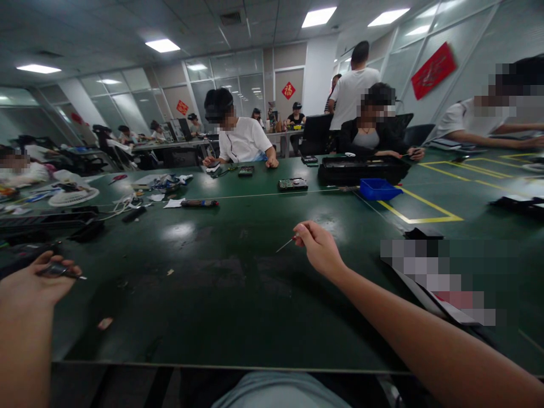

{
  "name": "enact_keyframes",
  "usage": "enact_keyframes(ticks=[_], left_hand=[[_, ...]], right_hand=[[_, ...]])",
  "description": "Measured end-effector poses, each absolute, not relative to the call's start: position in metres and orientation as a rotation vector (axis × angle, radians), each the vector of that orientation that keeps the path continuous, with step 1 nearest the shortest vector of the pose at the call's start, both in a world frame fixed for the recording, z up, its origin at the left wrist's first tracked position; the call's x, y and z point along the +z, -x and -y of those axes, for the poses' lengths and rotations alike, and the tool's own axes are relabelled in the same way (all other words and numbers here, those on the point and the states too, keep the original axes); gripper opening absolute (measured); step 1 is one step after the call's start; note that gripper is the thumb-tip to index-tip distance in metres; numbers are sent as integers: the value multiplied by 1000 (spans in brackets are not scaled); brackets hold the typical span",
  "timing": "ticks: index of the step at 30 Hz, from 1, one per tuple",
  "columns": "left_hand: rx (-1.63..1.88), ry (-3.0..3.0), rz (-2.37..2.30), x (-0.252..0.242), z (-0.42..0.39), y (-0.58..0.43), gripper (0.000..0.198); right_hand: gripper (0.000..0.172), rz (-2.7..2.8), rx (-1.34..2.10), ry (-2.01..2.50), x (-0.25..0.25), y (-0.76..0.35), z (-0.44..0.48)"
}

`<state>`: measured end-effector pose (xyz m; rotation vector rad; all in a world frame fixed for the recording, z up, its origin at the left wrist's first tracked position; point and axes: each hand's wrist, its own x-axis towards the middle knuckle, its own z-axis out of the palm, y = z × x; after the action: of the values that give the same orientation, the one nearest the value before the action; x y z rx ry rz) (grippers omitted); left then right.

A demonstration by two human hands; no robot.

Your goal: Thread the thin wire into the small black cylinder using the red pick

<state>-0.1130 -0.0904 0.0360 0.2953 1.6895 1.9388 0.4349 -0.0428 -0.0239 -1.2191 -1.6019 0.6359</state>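
Observation:
My left hand (pixel 38 289) is at the left edge, palm up, with its fingers curled round a dark-handled tool (pixel 56 270) that has a short metal tip pointing right. The tool's exact kind is unclear. In front of me, over the middle of the green table (pixel 191 323), my right hand (pixel 317 245) pinches a thin screwdriver (pixel 285 245). Its slim metal shaft points down and to the left, and a bit of red shows at the fingertips. Most of its handle is hidden by my hand.
Beyond my right hand lie a hard drive (pixel 293 184), a blue bin (pixel 379 190) and a black tray (pixel 368 170). A pen-like tool (pixel 199 203) and a small fan (pixel 73 195) are to the left. Opposite sits a person (pixel 246 139); others work around the table.

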Motion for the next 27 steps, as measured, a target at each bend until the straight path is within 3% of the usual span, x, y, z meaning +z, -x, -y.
enact_keyframes(ticks=[11,22,27], left_hand=[[1694,-580,-1178,48,42,-32,22],[1188,-807,-894,32,37,-175,32],[1131,-1151,-901,13,40,-225,39]], right_hand=[[32,1616,625,1235,-23,-436,45],[31,1625,615,1242,-24,-435,45],[26,1608,590,1197,-27,-436,43]])
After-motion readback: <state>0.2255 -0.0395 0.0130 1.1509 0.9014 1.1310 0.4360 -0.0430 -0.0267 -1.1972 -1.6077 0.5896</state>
